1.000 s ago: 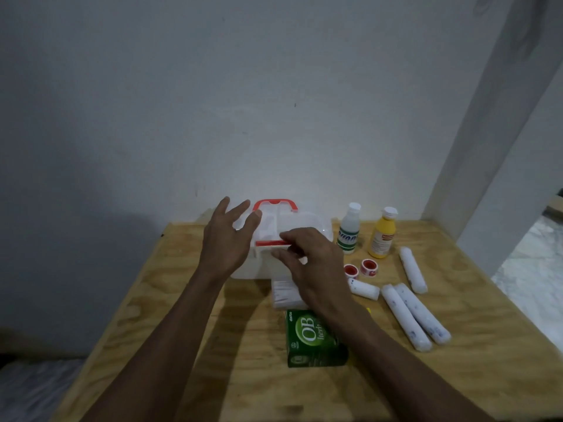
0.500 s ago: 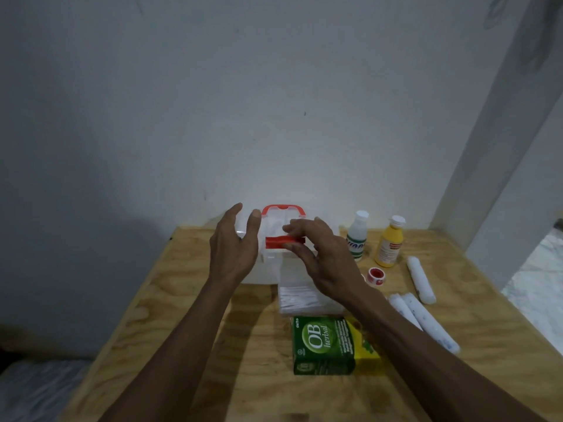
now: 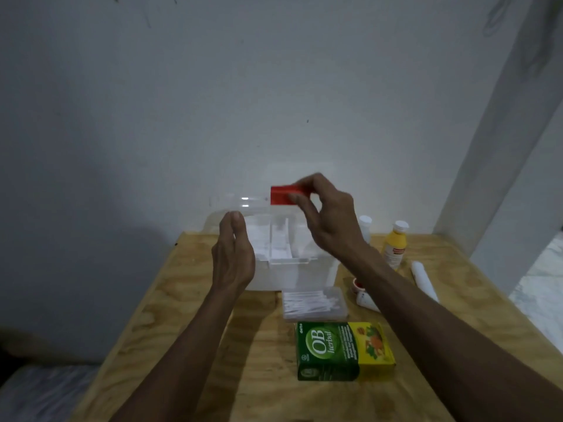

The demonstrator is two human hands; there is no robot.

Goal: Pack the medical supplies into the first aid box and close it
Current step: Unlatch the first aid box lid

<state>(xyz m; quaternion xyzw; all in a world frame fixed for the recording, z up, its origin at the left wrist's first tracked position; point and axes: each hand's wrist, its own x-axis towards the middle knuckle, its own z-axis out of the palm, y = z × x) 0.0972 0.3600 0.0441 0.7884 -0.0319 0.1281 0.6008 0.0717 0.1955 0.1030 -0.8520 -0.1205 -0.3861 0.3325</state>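
The white first aid box (image 3: 292, 275) stands at the back of the wooden table (image 3: 189, 315) with its clear lid (image 3: 243, 202) swung up. My right hand (image 3: 326, 220) pinches the red latch (image 3: 283, 195) on the lid's front edge. My left hand (image 3: 233, 257) rests flat against the box's left side, fingers straight. A white inner tray (image 3: 278, 245) shows inside. In front of the box lie a clear case of cotton swabs (image 3: 313, 303) and a green and yellow OB herbal carton (image 3: 344, 350).
To the right stand a yellow bottle (image 3: 394, 248) and a white bottle (image 3: 365, 228), partly behind my right arm. A white bandage roll (image 3: 423, 277) and a small red and white tape roll (image 3: 357, 285) lie near them. A grey wall rises just behind the table.
My right hand has lifted the red latch and the lid has swung upward, baring the inner tray. My left hand has slipped down to the box's left side. The camera has moved closer.
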